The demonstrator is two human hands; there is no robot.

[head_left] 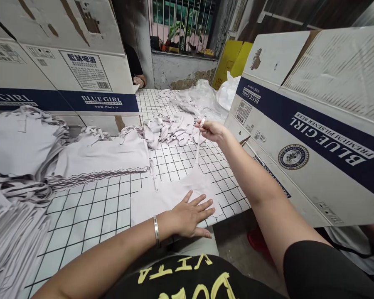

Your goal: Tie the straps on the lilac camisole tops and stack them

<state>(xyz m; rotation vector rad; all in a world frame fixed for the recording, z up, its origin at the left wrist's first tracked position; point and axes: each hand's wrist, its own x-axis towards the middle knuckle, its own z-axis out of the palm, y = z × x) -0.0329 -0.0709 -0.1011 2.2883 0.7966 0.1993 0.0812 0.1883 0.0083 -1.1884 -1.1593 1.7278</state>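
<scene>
A pale lilac garment piece (162, 195) lies flat on the grid-patterned table (93, 216) in front of me. My left hand (190, 216) rests palm down on its near edge, fingers spread. My right hand (210, 129) is raised above the table and pinches the end of a thin strap (197, 147) that runs down to the garment. A silver bangle (156, 231) sits on my left wrist.
Neat stacks of the same garments (96, 160) fill the left side. A loose heap (171, 128) lies farther back. Large Blue Girl cartons stand at the left (81, 79) and right (314, 124). Another person's hand (139, 81) shows behind the left carton.
</scene>
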